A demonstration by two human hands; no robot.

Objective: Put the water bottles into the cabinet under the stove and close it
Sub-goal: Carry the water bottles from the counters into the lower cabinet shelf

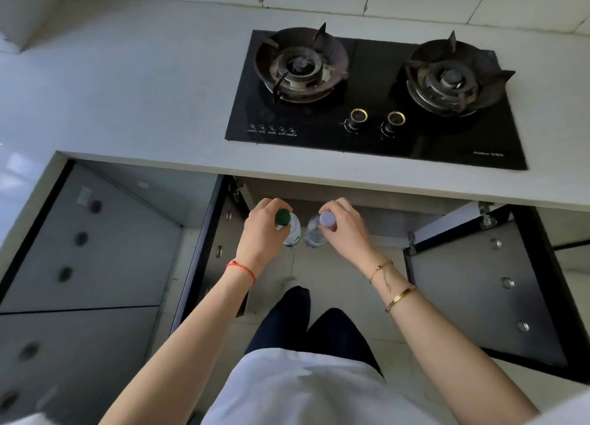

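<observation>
Two clear water bottles hang side by side just below the countertop edge, in front of the open cabinet (348, 201) under the stove. My left hand (260, 233) grips the green-capped bottle (292, 231) near its neck. My right hand (344, 230) holds the pale purple-capped bottle (314, 233) by its top. Both bottles are upright and nearly touch. The cabinet's left door (220, 249) and right door (485, 290) stand swung open toward me. The cabinet's inside is mostly hidden under the counter.
A black two-burner gas stove (376, 105) sits in the grey countertop (127, 89) above the cabinet. Grey drawer fronts (79, 249) with round recessed pulls are at the left. My legs (306, 325) stand on the tiled floor between the open doors.
</observation>
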